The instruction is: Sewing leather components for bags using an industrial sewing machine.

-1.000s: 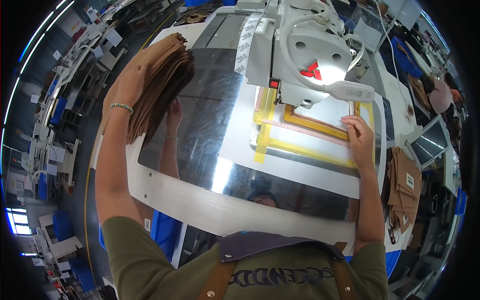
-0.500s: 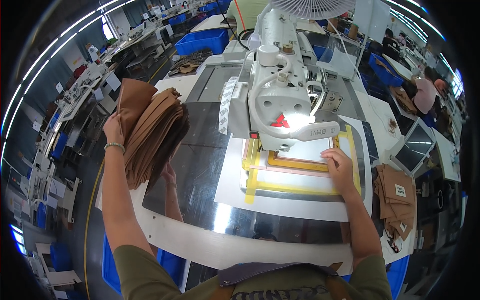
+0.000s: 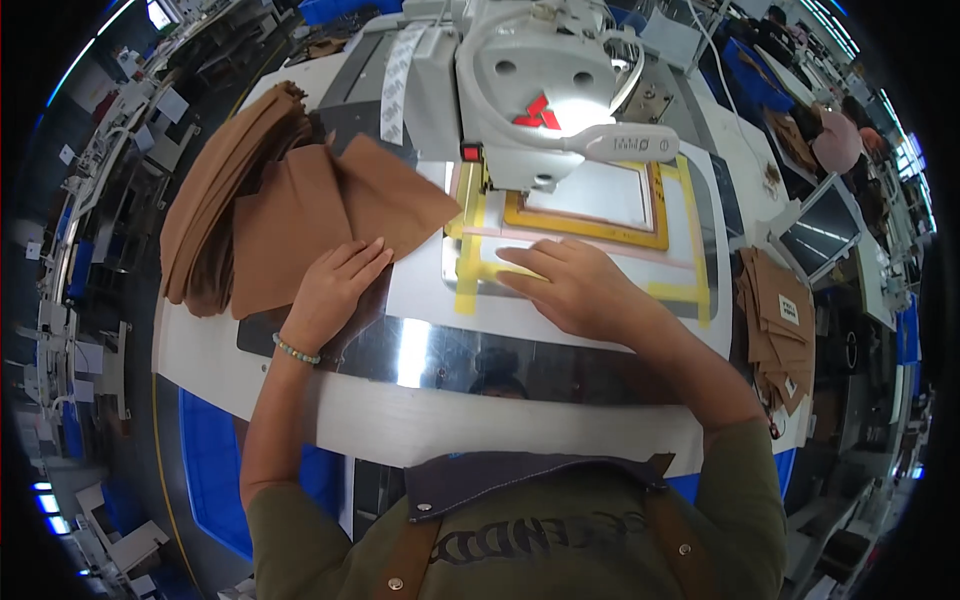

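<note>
My left hand lies on the lower edge of a brown fabric piece, its fingers stretched out flat. That piece overlaps another brown piece, whose right corner reaches over the white sheet beside the yellow-taped template. A thick stack of brown pieces leans behind them at the left. My right hand hovers over or rests on the front of the white sheet; I cannot tell which. Its fingers point left, thumb and forefinger apart, with nothing seen between them. Behind it lies a yellow frame, close to the sewing machine head.
The machine's lit lamp arm hangs above the frame. On the right, labelled brown pieces lie beside a tilted screen. A metal plate and white table edge run in front; a blue bin stands below.
My left hand has moved right and nearer, off the upright stack; two brown pieces now lie spread right of it. My right hand has left the frame's right side and moved left and nearer.
</note>
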